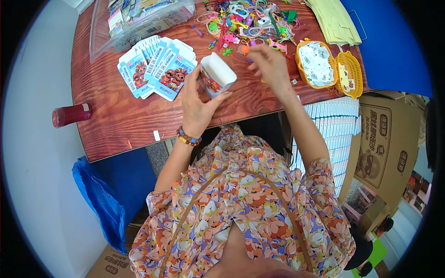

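A small open-topped cardboard box (217,74), white inside with a blue printed outside, is gripped in my left hand (197,99). Its open end faces up, and I see nothing inside. Over the near edge of a pile of small colourful plastic toys (250,23) reaches my right hand (271,69). The fingers there are loosely bent and apart, close to an orange round toy (243,49); no held thing shows between them. Left of the box, several flat, unfolded blue boxes (169,74) lie fanned out on the reddish wooden table (111,118).
A clear plastic bin (153,28) of printed packets stands at the far left. Orange baskets (350,74) hold white packets and small cards at the right. Yellow sheets (329,18) lie behind. A red jar (72,115) sits left; stacked blue-white boxes (331,134) and cartons (382,143) stand right.
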The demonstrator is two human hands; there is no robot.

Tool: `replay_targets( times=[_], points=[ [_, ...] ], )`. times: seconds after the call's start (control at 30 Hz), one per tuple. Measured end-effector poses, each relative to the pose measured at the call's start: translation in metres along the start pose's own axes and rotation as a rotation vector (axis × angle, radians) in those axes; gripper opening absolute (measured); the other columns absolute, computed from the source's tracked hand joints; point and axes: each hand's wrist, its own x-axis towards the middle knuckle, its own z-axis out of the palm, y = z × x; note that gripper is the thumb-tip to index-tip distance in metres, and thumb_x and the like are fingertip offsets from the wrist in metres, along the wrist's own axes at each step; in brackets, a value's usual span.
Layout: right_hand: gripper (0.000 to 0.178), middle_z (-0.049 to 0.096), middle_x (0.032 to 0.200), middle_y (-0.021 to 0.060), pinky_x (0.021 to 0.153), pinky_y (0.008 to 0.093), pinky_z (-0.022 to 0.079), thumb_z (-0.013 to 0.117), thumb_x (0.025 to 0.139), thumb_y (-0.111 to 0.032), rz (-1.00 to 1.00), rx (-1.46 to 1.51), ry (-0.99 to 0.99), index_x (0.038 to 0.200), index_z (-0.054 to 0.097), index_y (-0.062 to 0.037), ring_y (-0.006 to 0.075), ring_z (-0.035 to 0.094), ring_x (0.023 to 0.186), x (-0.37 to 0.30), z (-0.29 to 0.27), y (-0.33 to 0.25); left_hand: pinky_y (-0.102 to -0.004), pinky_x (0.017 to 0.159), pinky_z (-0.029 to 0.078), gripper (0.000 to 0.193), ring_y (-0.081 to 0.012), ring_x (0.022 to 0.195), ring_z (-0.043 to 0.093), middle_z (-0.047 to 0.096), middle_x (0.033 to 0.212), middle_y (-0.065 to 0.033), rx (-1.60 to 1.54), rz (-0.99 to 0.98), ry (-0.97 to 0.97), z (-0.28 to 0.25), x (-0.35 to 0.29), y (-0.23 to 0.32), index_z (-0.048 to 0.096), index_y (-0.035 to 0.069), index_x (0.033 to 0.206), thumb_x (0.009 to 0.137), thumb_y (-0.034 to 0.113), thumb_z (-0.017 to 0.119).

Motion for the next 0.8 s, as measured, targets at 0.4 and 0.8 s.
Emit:
replay_targets(
  times=[0.4,0.8],
  points=[
    [0.027,0.067,0.088,0.0073,0.067,0.0351,0.051,0.068,0.092,-0.031,-0.351,-0.611,0.209,0.102,0.070,-0.0067,0.0209,0.065,0.076,0.019,-0.008,0.014,-0.0461,0.096,0.047,0.080,-0.0396,0.112,0.055,0.056,0.120,-0.0208,0.358,0.057,-0.094,-0.007,-0.006,0.006,0.049,0.000,0.133,0.066,0.015,0.089],
    [0.017,0.062,0.098,-0.0004,0.062,0.0355,0.053,0.068,0.088,-0.015,-0.746,-0.842,-0.124,0.105,0.070,-0.0117,0.0216,0.067,0.079,-0.043,0.004,-0.027,-0.0463,0.100,0.046,0.086,-0.0389,0.120,0.052,0.053,0.129,-0.0212,0.452,0.061,-0.177,-0.005,-0.008,0.009,0.045,0.000,0.140,0.066,0.011,0.087]
  ],
)
